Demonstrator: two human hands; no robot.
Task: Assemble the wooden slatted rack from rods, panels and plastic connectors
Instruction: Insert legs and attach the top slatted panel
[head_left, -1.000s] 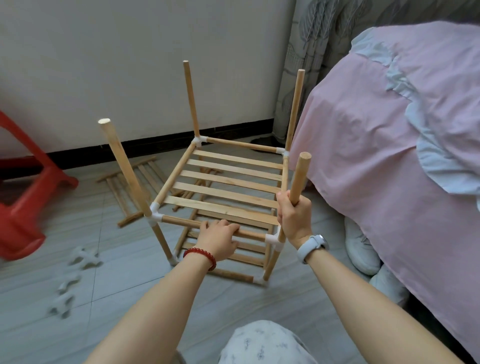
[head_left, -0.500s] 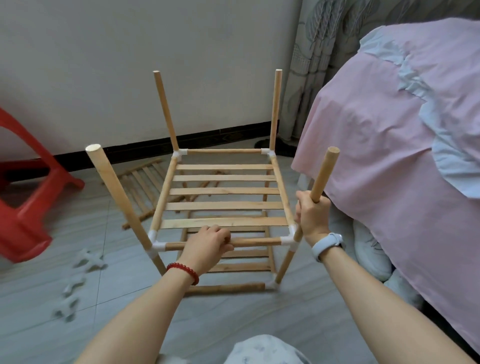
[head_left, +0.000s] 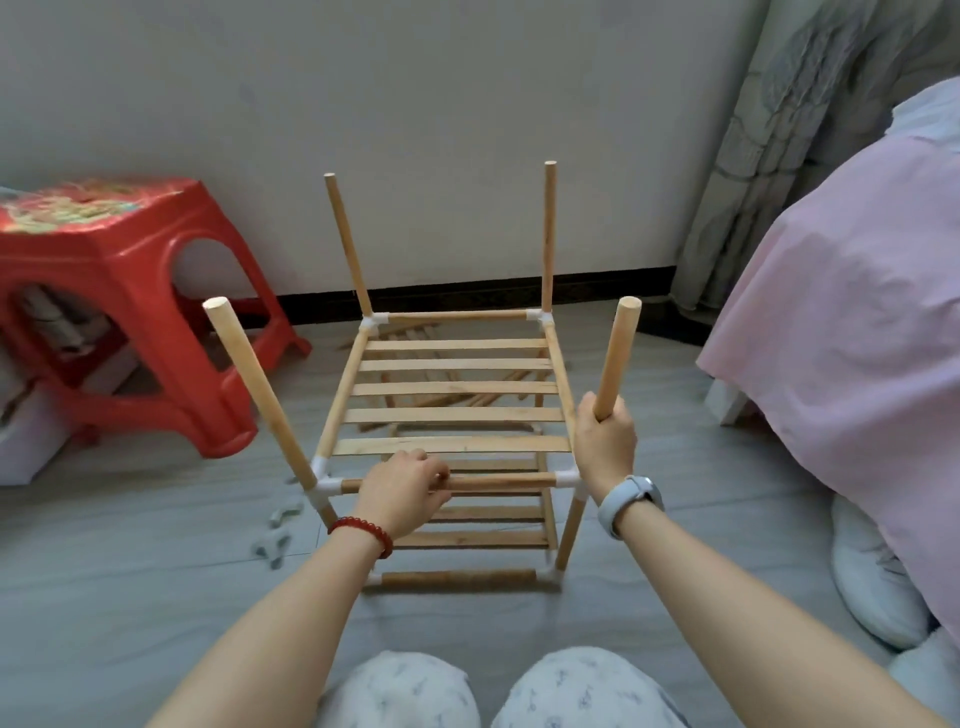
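Observation:
The wooden slatted rack stands on the floor in front of my knees, with two slatted shelves joined by white plastic connectors at the corners. Four upright rods rise above the upper shelf. My left hand is closed around the near horizontal rod of the upper shelf. My right hand grips the near right upright rod just above its connector.
A red plastic stool stands at the left by the wall. Loose white connectors lie on the floor left of the rack. A spare slatted panel lies behind the rack. A bed with a pink cover fills the right, with white shoes below.
The rack has been turned and shifted so it now sits square to me, closer to the red stool. Both hands kept their grips on the rods.

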